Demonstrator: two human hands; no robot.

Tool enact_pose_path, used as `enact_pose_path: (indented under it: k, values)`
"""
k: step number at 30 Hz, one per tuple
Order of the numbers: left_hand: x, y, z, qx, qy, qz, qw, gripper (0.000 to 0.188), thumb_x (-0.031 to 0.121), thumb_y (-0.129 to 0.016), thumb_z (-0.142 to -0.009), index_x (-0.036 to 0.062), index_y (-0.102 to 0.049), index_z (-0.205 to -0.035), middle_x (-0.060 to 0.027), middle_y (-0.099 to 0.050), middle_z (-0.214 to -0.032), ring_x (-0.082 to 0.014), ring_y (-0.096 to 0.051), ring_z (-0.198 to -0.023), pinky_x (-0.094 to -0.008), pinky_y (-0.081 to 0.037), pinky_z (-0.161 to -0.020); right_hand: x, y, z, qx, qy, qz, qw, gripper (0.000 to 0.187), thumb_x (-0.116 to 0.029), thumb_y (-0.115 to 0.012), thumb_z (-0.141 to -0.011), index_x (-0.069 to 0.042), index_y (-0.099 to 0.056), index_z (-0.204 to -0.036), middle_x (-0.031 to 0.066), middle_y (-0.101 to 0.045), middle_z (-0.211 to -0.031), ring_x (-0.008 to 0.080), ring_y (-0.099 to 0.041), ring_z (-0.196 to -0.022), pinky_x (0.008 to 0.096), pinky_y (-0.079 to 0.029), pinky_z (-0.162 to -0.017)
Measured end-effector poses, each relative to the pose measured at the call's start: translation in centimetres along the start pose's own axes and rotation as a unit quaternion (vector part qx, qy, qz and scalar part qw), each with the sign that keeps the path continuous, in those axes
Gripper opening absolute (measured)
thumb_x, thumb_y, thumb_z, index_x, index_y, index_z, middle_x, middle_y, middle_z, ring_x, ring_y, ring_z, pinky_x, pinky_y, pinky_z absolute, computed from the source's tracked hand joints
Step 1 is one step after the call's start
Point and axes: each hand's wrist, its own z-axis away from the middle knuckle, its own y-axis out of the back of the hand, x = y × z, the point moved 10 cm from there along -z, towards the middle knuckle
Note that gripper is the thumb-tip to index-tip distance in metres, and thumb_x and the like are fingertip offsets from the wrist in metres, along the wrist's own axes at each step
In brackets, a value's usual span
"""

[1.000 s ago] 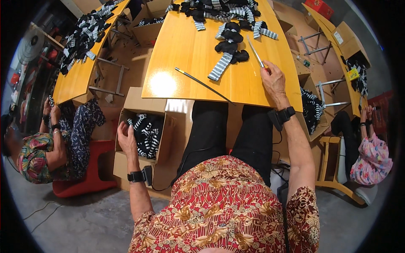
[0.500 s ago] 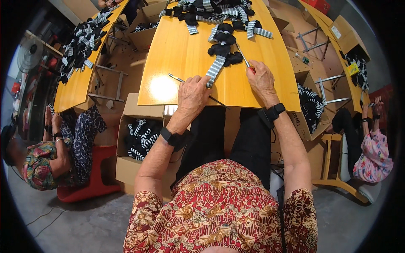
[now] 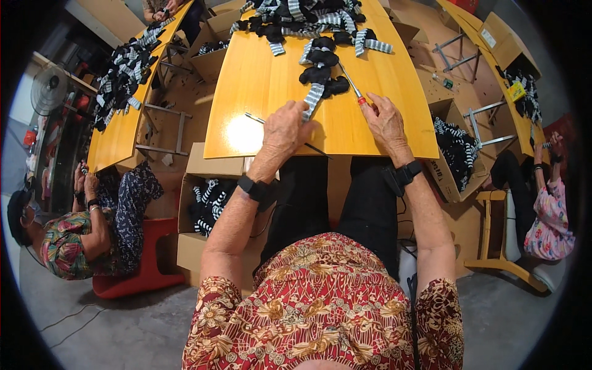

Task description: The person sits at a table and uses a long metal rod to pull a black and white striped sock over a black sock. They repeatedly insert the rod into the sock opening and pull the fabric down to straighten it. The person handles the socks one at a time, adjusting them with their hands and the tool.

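Note:
In my right hand [image 3: 387,123] I hold a screwdriver by its red handle [image 3: 362,99]. Its thin metal shaft points away from me over the yellow table [image 3: 246,74], beside the socks. My left hand [image 3: 285,129], slightly smeared by motion, is over the table's near part. Its fingertips are close to the end of a grey-and-white striped sock [image 3: 313,97]; I cannot tell whether they grip it. A thin dark rod with a silvery end [image 3: 254,117] passes under this hand. Black sock parts [image 3: 323,58] lie bunched beyond the striped strip.
A pile of striped and black socks [image 3: 314,15] covers the table's far end. Cardboard boxes holding socks stand beside it, one at the left [image 3: 203,246] and one at the right [image 3: 453,179]. People sit at side tables, near a red chair [image 3: 139,265] and a wooden chair [image 3: 487,246].
My left hand has shifted slightly, and its thumb now stands out toward the right. My right hand still holds the screwdriver, its red handle more exposed. The whole view has shifted a little.

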Motion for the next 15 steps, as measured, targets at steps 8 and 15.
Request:
enact_pose_path:
  k: [8, 15]
  values:
    - [-3.8, 1.0, -0.8, 0.097, 0.070, 0.016, 0.993, 0.014, 0.019, -0.066, -0.083, 0.0062, -0.065, -0.089, -0.0134, -0.066, -0.079, -0.0310, -0.065, -0.071, -0.0407, -0.052, -0.067, -1.0, 2.5, 1.3, 0.022, 0.001, -0.022, 1.000, 0.033, -0.020, -0.059, -0.088, 0.002, -0.063, -0.112, 0.0188, -0.061, -0.089, 0.0312, -0.061, -0.085, 0.0394, -0.050, -0.077]
    - [-4.5, 4.7, -0.2, 0.081, 0.146, 0.591, 0.789, 0.011, 0.013, -0.059, -0.095, 0.0040, -0.057, -0.100, -0.0074, -0.066, -0.085, -0.0114, -0.064, -0.072, -0.0205, -0.048, -0.061, -4.4, 1.5, 4.6, -0.056, -0.093, -0.327, 0.939, 0.030, -0.021, -0.054, -0.094, 0.002, -0.065, -0.110, 0.0109, -0.067, -0.088, 0.0178, -0.063, -0.075, 0.0284, -0.051, -0.069]
